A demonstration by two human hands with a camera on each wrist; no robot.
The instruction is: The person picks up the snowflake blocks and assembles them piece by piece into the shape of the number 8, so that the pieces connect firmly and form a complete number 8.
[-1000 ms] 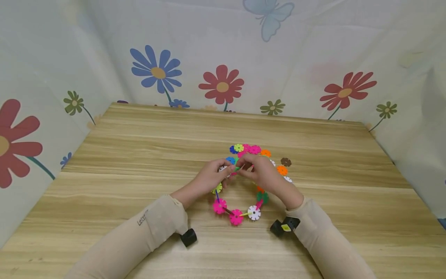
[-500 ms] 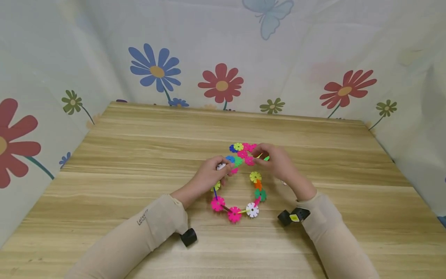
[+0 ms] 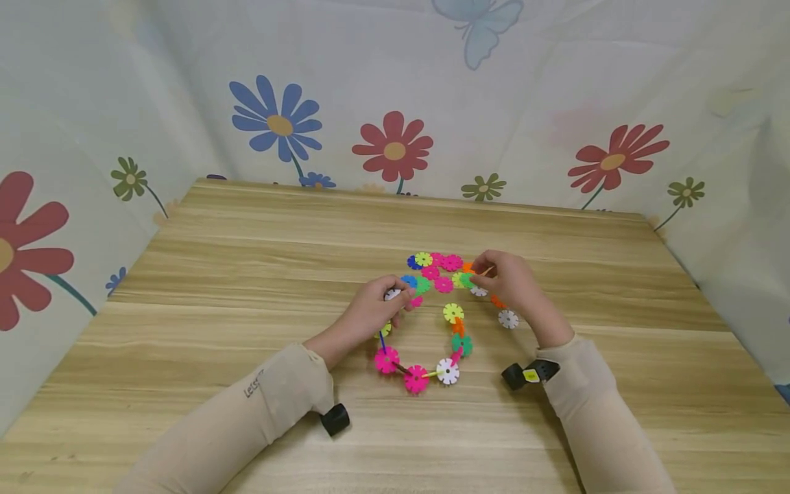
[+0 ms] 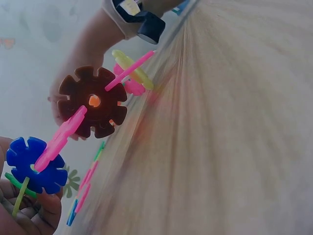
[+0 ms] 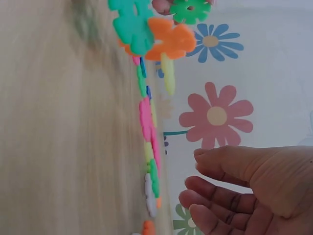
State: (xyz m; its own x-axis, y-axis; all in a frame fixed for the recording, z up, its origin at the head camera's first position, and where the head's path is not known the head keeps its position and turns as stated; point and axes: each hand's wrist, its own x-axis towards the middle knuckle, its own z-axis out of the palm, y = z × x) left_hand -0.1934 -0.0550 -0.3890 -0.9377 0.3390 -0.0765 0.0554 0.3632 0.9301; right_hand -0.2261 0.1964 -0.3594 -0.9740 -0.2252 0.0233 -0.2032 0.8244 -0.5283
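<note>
My left hand [image 3: 376, 305] pinches one end of a curved chain of slotted plastic flower discs. The chain hangs toward me, past a pink disc [image 3: 416, 379] and a white disc [image 3: 448, 371], up to a yellow disc [image 3: 453, 313] at its other end. Blue [image 4: 24, 156] and brown [image 4: 105, 107] discs of it show large in the left wrist view, joined by a pink one edge-on. In the right wrist view a green disc [image 5: 190, 11] is at the left fingertips. My right hand [image 3: 509, 281] has relaxed, parted fingers holding nothing, close over loose discs.
Loose flower discs lie behind the chain: a yellow one [image 3: 422, 259], several pink ones [image 3: 452, 263], a light green one [image 3: 422, 286]. A white disc [image 3: 509, 319] lies to the right. The wooden table [image 3: 278, 240] ends at a flower-printed curtain [image 3: 524, 89].
My right hand has left the left hand's fingertips and moved right, across the loose pink discs to the green and orange ones. My left hand stays in place with the chain.
</note>
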